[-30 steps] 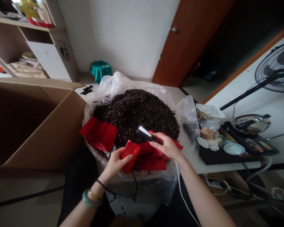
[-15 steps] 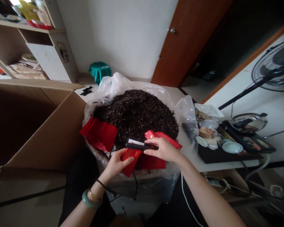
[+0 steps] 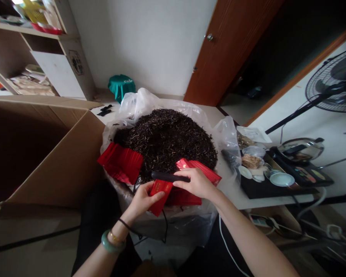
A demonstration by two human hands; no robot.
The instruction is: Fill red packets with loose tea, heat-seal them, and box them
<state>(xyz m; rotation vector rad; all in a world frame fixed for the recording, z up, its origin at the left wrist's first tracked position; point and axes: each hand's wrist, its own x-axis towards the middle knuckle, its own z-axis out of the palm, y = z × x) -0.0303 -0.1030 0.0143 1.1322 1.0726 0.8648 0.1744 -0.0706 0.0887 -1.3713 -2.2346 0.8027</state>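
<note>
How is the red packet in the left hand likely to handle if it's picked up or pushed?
The red packet will probably feel light and fairly stiff: its free end juts past the left hand without visibly drooping. Its glossy face may be somewhat slippery. Being flat, it seems more apt to slide than roll.

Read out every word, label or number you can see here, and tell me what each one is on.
Nothing here is clearly readable.
White lettering on the green cloth: too blurred to read.
Gold printing on the red packet: too small to read.
Sticker on the shelf unit's side panel: too small to read.
Coloured panel on the black appliance: too blurred to read.
</note>
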